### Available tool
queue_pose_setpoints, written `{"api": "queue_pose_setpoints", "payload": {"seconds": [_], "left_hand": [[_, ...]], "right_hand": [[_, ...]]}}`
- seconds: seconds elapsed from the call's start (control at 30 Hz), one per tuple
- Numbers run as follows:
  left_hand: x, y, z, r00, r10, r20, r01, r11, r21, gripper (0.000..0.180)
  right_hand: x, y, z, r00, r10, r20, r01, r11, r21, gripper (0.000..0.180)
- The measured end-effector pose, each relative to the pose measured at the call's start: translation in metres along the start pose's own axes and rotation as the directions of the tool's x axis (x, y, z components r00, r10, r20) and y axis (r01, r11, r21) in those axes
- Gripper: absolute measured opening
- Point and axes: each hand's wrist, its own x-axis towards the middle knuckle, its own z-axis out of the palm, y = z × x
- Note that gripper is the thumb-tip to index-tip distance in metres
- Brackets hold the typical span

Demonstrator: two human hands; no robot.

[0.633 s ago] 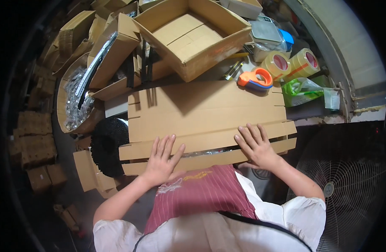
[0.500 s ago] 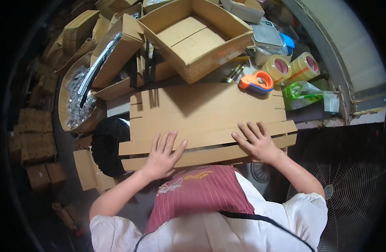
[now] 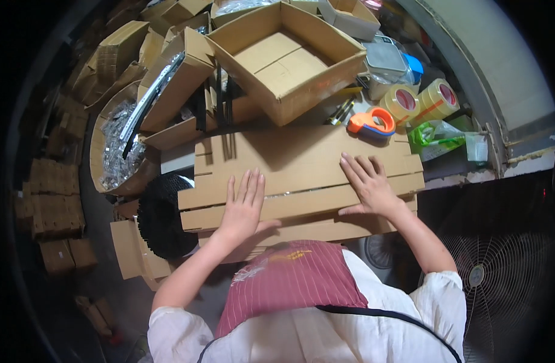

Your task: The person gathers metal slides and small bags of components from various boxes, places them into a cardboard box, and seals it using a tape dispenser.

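A wide cardboard box (image 3: 301, 156) lies before me, its long near flaps folded over toward me with a narrow slit between them. Flat on its left part rests my left hand (image 3: 243, 206), fingers stretched forward and thumb pointing right. My right hand (image 3: 371, 189) presses on the right part with fingers spread and thumb out. Neither hand holds anything. Just past the right hand is an orange and blue tape dispenser (image 3: 372, 122). An open, shallow cardboard box (image 3: 283, 100) stands beyond, casting a pointed shadow over the cardboard.
Rolls of clear tape (image 3: 439, 100) sit at the far right beside a green plastic bag (image 3: 434, 138). A carton (image 3: 98, 151) of small wrapped parts stands at the left, near a round black bristly object (image 3: 162, 209). A caged fan (image 3: 477, 276) is at the lower right.
Both palms have shifted forward onto the cardboard, and the left hand has turned to point more straight ahead. The near flap strips sit lower, with more cardboard showing at the front edge.
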Motion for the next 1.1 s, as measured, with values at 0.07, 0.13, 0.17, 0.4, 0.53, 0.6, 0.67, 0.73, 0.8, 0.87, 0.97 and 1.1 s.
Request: {"api": "queue_pose_setpoints", "payload": {"seconds": [0.07, 0.13, 0.17, 0.4, 0.53, 0.6, 0.67, 0.73, 0.8, 0.87, 0.97, 1.1], "left_hand": [[0.016, 0.016, 0.002, 1.000, 0.004, 0.030, -0.004, 1.000, 0.009, 0.120], [0.030, 0.036, 0.011, 0.996, 0.086, -0.006, -0.086, 0.996, -0.025, 0.111], [0.032, 0.046, 0.010, 0.994, 0.101, -0.028, -0.103, 0.994, -0.041, 0.101], [0.032, 0.044, 0.010, 0.981, 0.160, -0.106, -0.163, 0.987, -0.019, 0.089], [0.031, 0.052, 0.024, 0.981, 0.135, -0.136, -0.140, 0.990, -0.028, 0.087], [0.033, 0.056, 0.033, 0.967, 0.160, -0.196, -0.178, 0.981, -0.078, 0.089], [0.036, 0.059, 0.034, 0.967, 0.148, -0.209, -0.167, 0.983, -0.073, 0.089], [0.040, 0.062, 0.031, 0.954, 0.182, -0.239, -0.210, 0.973, -0.096, 0.089], [0.047, 0.070, 0.029, 0.990, 0.094, -0.108, -0.110, 0.983, -0.149, 0.087], [0.056, 0.073, 0.036, 0.990, 0.107, -0.096, -0.127, 0.966, -0.226, 0.085], [0.061, 0.078, 0.037, 0.981, 0.151, -0.121, -0.166, 0.978, -0.125, 0.080], [0.060, 0.074, 0.026, 0.969, 0.205, -0.139, -0.218, 0.972, -0.086, 0.077]], "right_hand": [[-0.002, 0.000, -0.001, 0.999, -0.033, -0.002, 0.033, 0.999, 0.006, 0.115], [-0.007, -0.008, 0.000, 1.000, -0.024, -0.007, 0.024, 1.000, -0.010, 0.113], [-0.010, -0.013, 0.000, 1.000, -0.018, -0.012, 0.017, 1.000, -0.021, 0.110], [-0.007, -0.018, 0.004, 1.000, 0.003, 0.013, -0.004, 0.999, 0.052, 0.108], [-0.011, -0.020, 0.006, 1.000, -0.008, 0.009, 0.008, 0.997, 0.072, 0.112], [-0.015, -0.022, 0.009, 0.998, 0.067, -0.008, -0.066, 0.992, 0.105, 0.113], [-0.019, -0.020, 0.011, 0.998, 0.057, -0.037, -0.053, 0.993, 0.103, 0.113], [-0.023, -0.022, 0.011, 0.994, 0.099, -0.045, -0.096, 0.993, 0.074, 0.113], [-0.021, -0.021, 0.013, 0.996, 0.082, -0.035, -0.080, 0.996, 0.032, 0.112], [-0.016, -0.025, 0.013, 0.997, 0.072, -0.031, -0.070, 0.996, 0.050, 0.110], [-0.017, -0.026, 0.018, 0.997, 0.077, -0.018, -0.074, 0.993, 0.094, 0.108], [-0.025, -0.016, 0.009, 0.994, 0.099, -0.046, -0.087, 0.973, 0.216, 0.100]]}}
